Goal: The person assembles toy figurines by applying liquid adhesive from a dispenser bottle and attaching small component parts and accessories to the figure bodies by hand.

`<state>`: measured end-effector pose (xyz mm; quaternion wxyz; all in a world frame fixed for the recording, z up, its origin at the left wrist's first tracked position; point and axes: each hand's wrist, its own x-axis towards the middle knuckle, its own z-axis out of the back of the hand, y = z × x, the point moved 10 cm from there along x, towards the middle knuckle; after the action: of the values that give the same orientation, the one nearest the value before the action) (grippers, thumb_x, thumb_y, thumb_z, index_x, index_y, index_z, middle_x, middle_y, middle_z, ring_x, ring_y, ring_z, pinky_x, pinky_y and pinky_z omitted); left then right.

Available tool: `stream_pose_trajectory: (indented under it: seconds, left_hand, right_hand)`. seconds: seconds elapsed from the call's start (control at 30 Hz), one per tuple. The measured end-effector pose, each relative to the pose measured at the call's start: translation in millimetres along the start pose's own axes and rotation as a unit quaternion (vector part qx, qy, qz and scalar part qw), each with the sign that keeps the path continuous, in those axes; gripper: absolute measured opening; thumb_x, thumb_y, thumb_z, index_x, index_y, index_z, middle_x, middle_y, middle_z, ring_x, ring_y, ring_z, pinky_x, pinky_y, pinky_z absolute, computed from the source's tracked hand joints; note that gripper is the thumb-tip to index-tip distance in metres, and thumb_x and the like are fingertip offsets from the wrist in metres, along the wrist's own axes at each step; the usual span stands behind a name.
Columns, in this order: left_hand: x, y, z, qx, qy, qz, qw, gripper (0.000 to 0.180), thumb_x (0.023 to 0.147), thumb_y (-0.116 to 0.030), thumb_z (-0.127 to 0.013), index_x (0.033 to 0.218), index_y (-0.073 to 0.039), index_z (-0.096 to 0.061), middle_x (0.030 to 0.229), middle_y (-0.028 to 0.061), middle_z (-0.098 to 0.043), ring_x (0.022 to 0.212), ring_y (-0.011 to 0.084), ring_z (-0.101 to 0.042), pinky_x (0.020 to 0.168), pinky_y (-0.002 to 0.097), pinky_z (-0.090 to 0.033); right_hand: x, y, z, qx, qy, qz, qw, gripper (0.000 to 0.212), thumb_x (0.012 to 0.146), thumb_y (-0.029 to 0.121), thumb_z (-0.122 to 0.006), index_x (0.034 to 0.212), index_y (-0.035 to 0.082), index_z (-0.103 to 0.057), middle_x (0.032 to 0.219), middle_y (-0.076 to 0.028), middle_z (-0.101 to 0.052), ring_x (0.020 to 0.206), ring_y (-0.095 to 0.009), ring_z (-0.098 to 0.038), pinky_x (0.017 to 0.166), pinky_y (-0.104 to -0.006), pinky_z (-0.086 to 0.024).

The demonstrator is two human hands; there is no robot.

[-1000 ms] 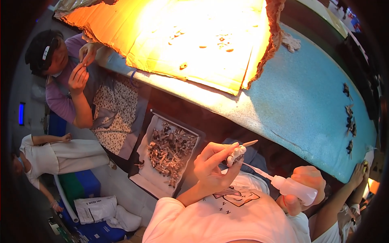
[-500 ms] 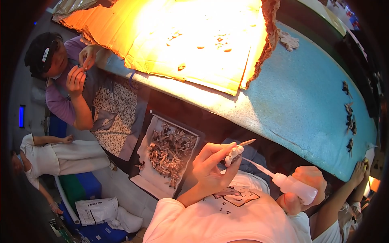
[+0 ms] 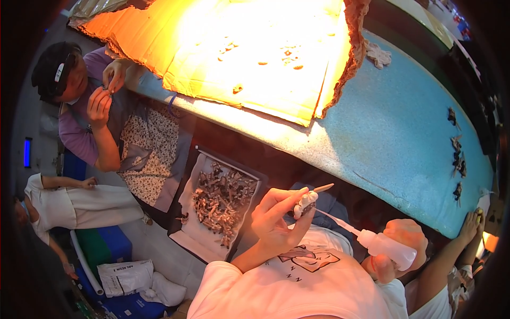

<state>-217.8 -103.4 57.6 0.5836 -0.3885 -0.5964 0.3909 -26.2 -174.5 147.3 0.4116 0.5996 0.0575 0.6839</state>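
Observation:
In front of my chest, my left hand (image 3: 279,219) pinches a small figurine-like piece (image 3: 305,204) between thumb and fingers. The piece has white rounded parts, a dark underside and a tan pointed tip sticking out to the upper right. My right hand (image 3: 408,235) wraps round a translucent white squeeze bottle (image 3: 385,248), tilted so its thin nozzle points up and left. The nozzle's end is at the piece's lower right side; whether it touches cannot be made out. No drop of liquid can be seen.
A tray (image 3: 187,234) lined with white sheet holds many small brown-grey pieces. Brightly lit cardboard (image 3: 202,85) with small parts lies on the blue table (image 3: 393,127). Dark pieces (image 3: 458,157) line its right side. A co-worker (image 3: 90,106) sits left; another person's hands (image 3: 470,226) rest at right.

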Motion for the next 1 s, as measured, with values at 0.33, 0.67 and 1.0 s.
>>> stream_pose_trajectory:
  seconds: [0.33,0.67,1.0]
  left_hand:
    - [2,-7,1,0.006,-0.012,-0.027,1.0,0.037,0.063,0.011,-0.065,0.099,0.003,-0.062,0.084,0.0084,-0.057,0.064,0.0078,-0.052,0.057,0.019,-0.044]
    - [30,39,71,-0.088,-0.131,0.106,0.982,0.02,0.078,0.002,-0.056,0.098,0.003,-0.058,0.088,0.009,-0.058,0.076,0.0146,-0.057,0.062,0.0264,-0.05]
    - [122,73,259,0.128,-0.307,-0.021,0.943,0.015,0.08,-0.013,-0.061,0.092,-0.004,-0.061,0.084,0.0011,-0.062,0.075,0.0077,-0.057,0.055,0.0182,-0.042]
  right_hand:
    - [0,-10,9,-0.041,-0.068,-0.117,0.99,0.037,0.069,0.036,-0.069,0.073,0.0,-0.058,0.065,-0.006,-0.054,0.052,-0.018,-0.049,0.044,-0.0279,-0.038]
    - [-26,-47,38,0.085,-0.215,-0.194,0.953,0.041,0.086,0.038,-0.045,0.066,0.002,-0.04,0.066,-0.003,-0.033,0.047,-0.011,-0.03,0.051,-0.0245,-0.031]
    - [-46,-77,37,0.246,-0.262,-0.282,0.89,0.035,0.089,0.033,-0.042,0.074,0.002,-0.037,0.056,0.003,-0.023,0.043,-0.003,-0.015,0.046,-0.0171,-0.019]
